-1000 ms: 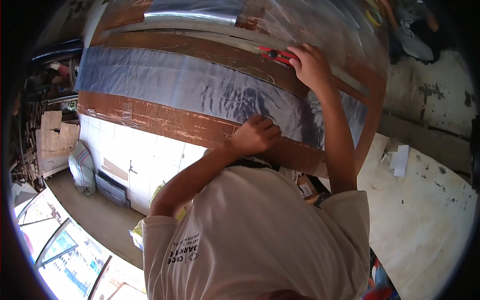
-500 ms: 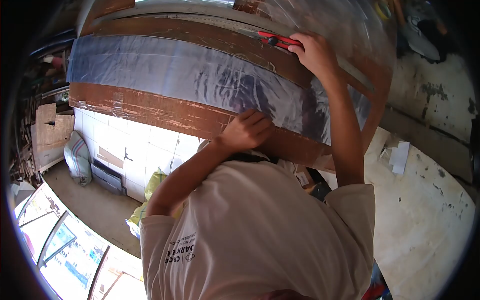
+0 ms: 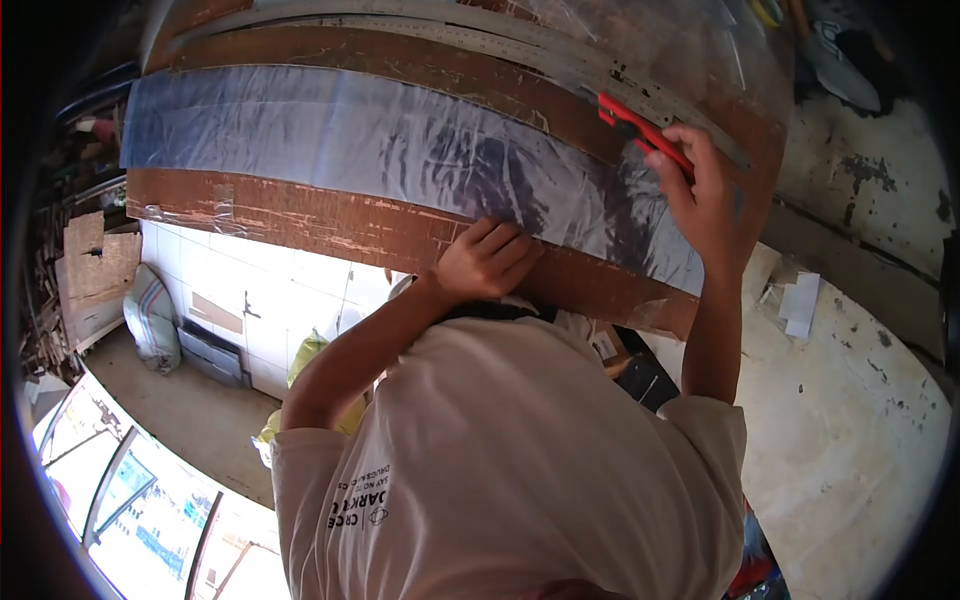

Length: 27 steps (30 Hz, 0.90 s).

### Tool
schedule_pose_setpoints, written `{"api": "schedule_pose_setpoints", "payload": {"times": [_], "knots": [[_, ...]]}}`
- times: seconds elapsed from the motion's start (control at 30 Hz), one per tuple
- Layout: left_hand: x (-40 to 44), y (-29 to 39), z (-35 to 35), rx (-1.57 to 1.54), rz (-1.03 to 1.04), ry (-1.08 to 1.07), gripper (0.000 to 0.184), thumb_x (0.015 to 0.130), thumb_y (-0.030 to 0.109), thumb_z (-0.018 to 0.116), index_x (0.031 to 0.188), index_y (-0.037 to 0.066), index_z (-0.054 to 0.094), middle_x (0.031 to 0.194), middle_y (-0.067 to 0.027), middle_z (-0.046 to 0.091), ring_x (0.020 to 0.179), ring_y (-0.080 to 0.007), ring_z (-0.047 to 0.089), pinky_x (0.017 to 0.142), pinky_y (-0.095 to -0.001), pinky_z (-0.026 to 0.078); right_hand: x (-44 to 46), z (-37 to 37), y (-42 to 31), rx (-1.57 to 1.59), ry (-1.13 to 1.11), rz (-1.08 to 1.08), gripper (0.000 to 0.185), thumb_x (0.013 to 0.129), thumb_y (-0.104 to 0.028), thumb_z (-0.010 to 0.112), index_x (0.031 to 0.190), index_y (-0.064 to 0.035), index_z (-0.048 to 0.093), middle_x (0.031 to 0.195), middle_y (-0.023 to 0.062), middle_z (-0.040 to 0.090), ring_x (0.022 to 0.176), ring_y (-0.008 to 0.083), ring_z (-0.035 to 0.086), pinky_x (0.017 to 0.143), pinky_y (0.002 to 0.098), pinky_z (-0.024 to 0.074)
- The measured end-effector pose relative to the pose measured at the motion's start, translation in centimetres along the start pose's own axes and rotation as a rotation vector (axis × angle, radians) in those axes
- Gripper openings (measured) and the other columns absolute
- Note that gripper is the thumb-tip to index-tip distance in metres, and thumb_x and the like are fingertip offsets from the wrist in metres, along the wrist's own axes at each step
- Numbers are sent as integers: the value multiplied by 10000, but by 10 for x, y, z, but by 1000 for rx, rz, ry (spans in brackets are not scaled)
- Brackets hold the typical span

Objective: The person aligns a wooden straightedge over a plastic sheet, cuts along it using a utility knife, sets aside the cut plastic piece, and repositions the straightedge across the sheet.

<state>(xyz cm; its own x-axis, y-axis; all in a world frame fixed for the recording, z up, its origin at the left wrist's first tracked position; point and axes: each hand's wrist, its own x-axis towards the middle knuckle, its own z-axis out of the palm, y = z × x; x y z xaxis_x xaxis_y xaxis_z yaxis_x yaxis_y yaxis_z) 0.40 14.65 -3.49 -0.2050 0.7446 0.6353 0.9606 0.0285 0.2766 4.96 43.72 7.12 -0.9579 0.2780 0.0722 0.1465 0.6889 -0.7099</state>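
Observation:
In my right hand (image 3: 705, 195) is a red utility knife (image 3: 650, 132), held above the right part of the work surface and pointing up and to the left. My left hand (image 3: 485, 262) is closed, its fingers curled down at the near edge of the brown wooden board (image 3: 330, 222). Whatever those fingers may be gripping is hidden. A strip of clear, wrinkled plastic sheet (image 3: 350, 135) lies lengthwise along the board. Beyond it runs a long metal ruler (image 3: 470, 38).
More clear plastic (image 3: 690, 50) covers the board's far right. On the left are a woven sack (image 3: 152, 320), a brown panel (image 3: 100, 258) and stacked wood scraps. A shoe (image 3: 845, 70) shows at upper right. White paper (image 3: 800, 303) lies on the stained floor (image 3: 850, 420).
My right hand has drawn the utility knife away from the ruler, toward me and to the right, and tilted it. The left hand stays near the board's edge.

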Motion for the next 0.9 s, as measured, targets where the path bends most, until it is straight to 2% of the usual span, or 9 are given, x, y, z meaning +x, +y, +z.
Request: {"api": "schedule_pose_setpoints", "payload": {"times": [0.07, 0.13, 0.23, 0.27, 0.33, 0.37, 0.57, 0.9], "knots": [[-2, 2, 1, -3, -3, 0, 294, 671, 121, 677, 939, 16, 736, 900, -43, 634, 835, -198, 614, 707, -322, 487, -25, -7, -9, 33, -66, 41, 239, 962, -139, 700, 1182, -62, 648, 825, 125, 718, 658, 259, 698, 594, 321, 511], [-2, 3, 2, -5, -5, -3, 292, 670, 120, 680, 938, 18, 737, 896, -40, 632, 822, -192, 606, 694, -318, 477, -47, -10, -16, 6, -70, -63, 319, 958, -85, 685, 1277, -93, 664, 855, 116, 727, 665, 261, 693, 594, 334, 517], [0, 4, 1, -10, 6, -3, 282, 680, 113, 688, 942, 21, 742, 885, -31, 625, 798, -182, 588, 675, -313, 459, -75, -7, -16, -100, -96, -149, 372, 936, -64, 676, 1301, -137, 683, 855, 93, 727, 656, 253, 681, 591, 346, 525], [0, 4, 0, -8, 12, -4, 277, 686, 110, 692, 945, 24, 744, 880, -26, 623, 795, -178, 583, 671, -312, 454, -83, -8, -16, -101, -95, -147, 372, 936, -64, 676, 1301, -137, 683, 855, 93, 727, 656, 253, 681, 591, 346, 525], [0, 5, 1, -7, 20, -6, 272, 692, 107, 697, 947, 27, 746, 875, -21, 620, 791, -174, 579, 666, -311, 449, -97, -10, -15, -237, -259, -134, 400, 904, -61, 677, 1288, -169, 697, 825, 73, 717, 654, 237, 680, 587, 349, 532], [0, 5, 2, -2, 21, -6, 268, 698, 108, 696, 950, 29, 748, 875, -19, 620, 790, -171, 577, 666, -309, 446, -102, -6, -15, -255, -234, -160, 440, 854, -60, 688, 1277, -181, 705, 794, 63, 703, 640, 224, 673, 571, 348, 527], [0, 5, 2, 27, 29, -12, 269, 707, 120, 686, 954, 34, 751, 875, -14, 620, 791, -162, 576, 676, -299, 438, -116, -4, -14, -315, -258, -207, 502, 788, -39, 695, 1268, -186, 709, 774, 54, 693, 614, 218, 658, 540, 349, 513], [0, 4, 2, 41, 49, -15, 293, 697, 133, 679, 961, 31, 752, 886, -16, 628, 805, -161, 584, 703, -296, 442, -110, -9, -18, -344, -271, -267, 518, 774, -33, 712, 1266, -193, 705, 696, 33, 611, 573, 196, 603, 501, 340, 477]]}}
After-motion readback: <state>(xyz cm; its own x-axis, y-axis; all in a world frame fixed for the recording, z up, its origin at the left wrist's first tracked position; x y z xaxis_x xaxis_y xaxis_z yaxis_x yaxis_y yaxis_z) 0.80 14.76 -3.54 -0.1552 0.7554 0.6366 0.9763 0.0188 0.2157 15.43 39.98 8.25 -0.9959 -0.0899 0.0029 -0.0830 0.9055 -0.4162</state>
